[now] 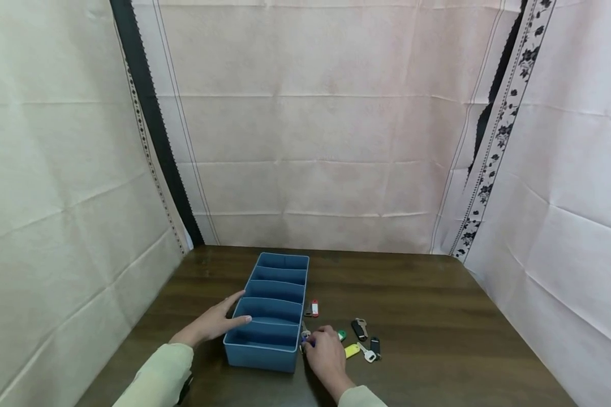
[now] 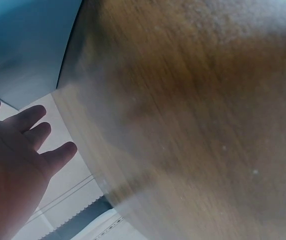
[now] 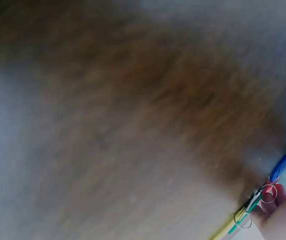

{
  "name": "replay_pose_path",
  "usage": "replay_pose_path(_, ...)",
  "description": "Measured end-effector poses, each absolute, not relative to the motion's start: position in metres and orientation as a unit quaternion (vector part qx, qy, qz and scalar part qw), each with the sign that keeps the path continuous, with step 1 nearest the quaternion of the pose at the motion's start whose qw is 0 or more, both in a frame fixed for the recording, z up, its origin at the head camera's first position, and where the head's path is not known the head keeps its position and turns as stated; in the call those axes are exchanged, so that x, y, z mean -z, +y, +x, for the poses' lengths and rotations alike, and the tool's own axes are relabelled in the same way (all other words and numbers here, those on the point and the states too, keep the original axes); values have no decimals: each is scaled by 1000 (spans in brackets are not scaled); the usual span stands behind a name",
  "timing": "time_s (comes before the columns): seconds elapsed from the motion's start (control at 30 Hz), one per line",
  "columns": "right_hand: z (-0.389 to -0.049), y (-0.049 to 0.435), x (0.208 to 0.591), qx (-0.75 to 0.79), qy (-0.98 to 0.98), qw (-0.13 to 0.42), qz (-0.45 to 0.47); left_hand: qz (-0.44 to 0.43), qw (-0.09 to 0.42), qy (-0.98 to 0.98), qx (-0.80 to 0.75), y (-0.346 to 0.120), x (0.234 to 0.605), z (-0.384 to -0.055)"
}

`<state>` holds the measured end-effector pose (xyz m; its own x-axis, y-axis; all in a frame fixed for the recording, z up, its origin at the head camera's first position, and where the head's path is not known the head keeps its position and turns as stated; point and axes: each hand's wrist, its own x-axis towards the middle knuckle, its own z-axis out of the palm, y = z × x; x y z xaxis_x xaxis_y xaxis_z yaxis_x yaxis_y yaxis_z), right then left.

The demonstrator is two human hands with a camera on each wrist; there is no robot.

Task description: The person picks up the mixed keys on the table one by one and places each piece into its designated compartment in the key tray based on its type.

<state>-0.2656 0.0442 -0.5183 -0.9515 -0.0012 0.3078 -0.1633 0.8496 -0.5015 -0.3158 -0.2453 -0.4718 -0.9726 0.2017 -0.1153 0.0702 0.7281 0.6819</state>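
Observation:
My left hand [image 1: 215,322] lies along the left side of a blue divided bin [image 1: 261,357], its thumb and fingertips at the rim. In the left wrist view, the fingers [image 2: 58,156] of that hand are extended and spread by the bin wall. Right of the bin, my right hand [image 1: 327,353] is low over the table with bent fingers, pinching a blue key tag [image 3: 284,162]. Around it lie a yellow key tag [image 1: 352,351], a silver key [image 1: 369,355] and a green tag [image 1: 341,335], partly hidden by the hand.
A red and white tag [image 1: 314,308] is beside the bin. Farther right are a black tag with a key [image 1: 358,329] and another black tag [image 1: 375,347]. The wooden table [image 1: 438,328] is enclosed by pale cloth [image 1: 305,130] at the back and sides.

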Motion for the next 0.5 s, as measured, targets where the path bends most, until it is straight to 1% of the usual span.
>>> replay_pose_path(0.33, -269, 39, 525, -265, -948, 173, 47, 69, 91, 925, -362, -248, 474, -316)
replay_pose_path(0.5, -268, 38, 523, -272, -946, 171, 40, 70, 92, 926, -359, -248, 474, -317)
